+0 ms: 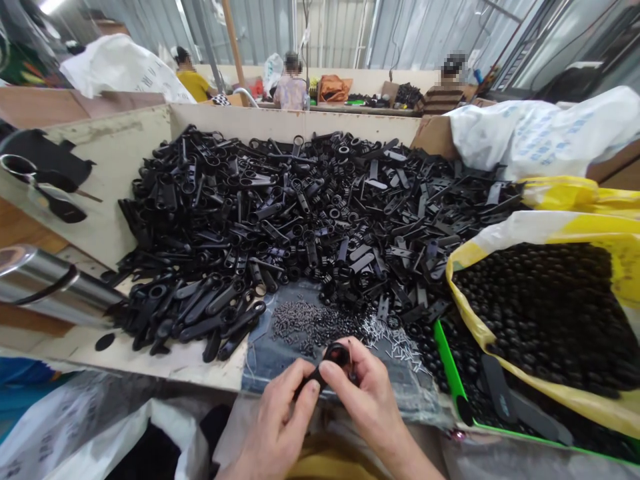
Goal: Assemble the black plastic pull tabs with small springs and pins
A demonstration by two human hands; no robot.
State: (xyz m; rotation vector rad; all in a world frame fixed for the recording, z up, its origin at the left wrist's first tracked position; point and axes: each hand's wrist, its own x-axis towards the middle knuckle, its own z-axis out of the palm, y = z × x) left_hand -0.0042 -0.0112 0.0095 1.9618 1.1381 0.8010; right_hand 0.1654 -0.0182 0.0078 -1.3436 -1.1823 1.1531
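"What's being held there?"
"One black ringed part [330, 352], left hand [285, 408] and right hand [369, 393] both on it, near those silvery pins [395, 343]."
"And the yellow bag [621, 293]?"
"Round black pieces [545, 313] inside."

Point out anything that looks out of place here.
A lone black disc lies near the front edge at left, apart from the heaped black parts. Long flat black pieces lie among round beads in the green tray, mismatched in shape. The held black part is partly covered, so damage there cannot be judged.
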